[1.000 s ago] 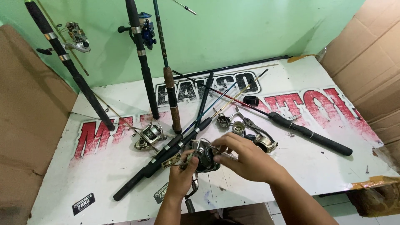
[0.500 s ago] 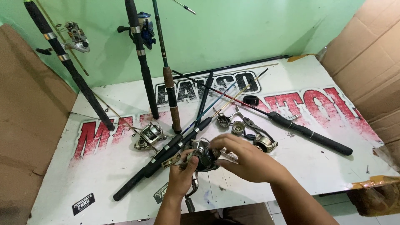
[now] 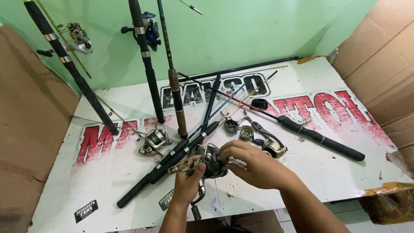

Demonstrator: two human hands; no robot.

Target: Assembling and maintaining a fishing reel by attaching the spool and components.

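Observation:
My left hand (image 3: 187, 183) grips a dark metal spinning reel (image 3: 210, 160) from below, just above the near part of the white table (image 3: 108, 181). My right hand (image 3: 254, 166) closes over the reel's right side, fingers on its front end. The reel's handle arm (image 3: 197, 206) hangs down beside my left wrist. Several black fishing rods (image 3: 172, 159) lie on the table just left of the reel.
A second silver reel (image 3: 154, 140) rests left of centre. Loose reel parts (image 3: 246, 131) and pliers (image 3: 267, 138) lie behind my hands. A black rod handle (image 3: 321, 139) lies to the right. More rods (image 3: 146, 64) lean on the green wall. Cardboard (image 3: 384, 64) flanks both sides.
My hands and the reel have barely shifted; the fingers of my right hand have adjusted slightly on the reel.

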